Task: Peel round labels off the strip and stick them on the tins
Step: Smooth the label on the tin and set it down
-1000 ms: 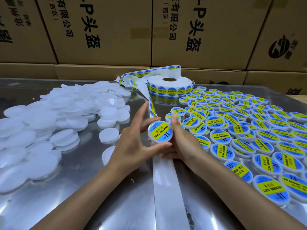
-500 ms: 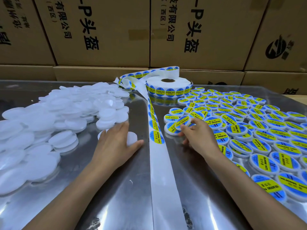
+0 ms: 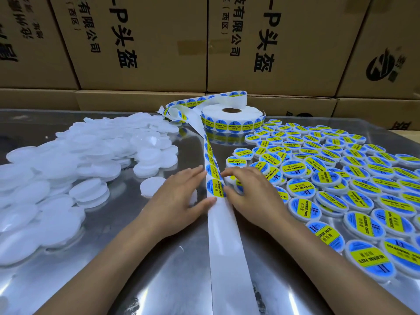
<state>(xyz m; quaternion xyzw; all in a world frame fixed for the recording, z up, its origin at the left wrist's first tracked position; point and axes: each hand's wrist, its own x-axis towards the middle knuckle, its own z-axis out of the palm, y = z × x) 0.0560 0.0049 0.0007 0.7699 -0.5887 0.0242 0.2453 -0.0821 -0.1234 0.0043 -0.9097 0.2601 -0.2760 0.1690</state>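
A white backing strip (image 3: 225, 235) runs from the label roll (image 3: 231, 117) toward me down the middle of the steel table. Round blue and yellow labels sit on its far part. The nearest label (image 3: 214, 188) lies between my hands. My right hand (image 3: 247, 194) has its fingers curled at that label's right edge and pinches it. My left hand (image 3: 177, 198) lies with straight fingers over a blank white tin (image 3: 193, 197), its thumb tip touching the strip's left edge. Another blank tin (image 3: 151, 186) sits just left of that hand.
A loose heap of blank white tins (image 3: 91, 155) fills the left of the shiny table (image 3: 159, 280). Several labelled tins (image 3: 318, 178) cover the right side. Stacked cardboard boxes (image 3: 159, 42) wall off the back.
My right hand left the labelled tins and came left to the strip's nearest label. My left hand slid right with the blank tin under it, up to the strip.
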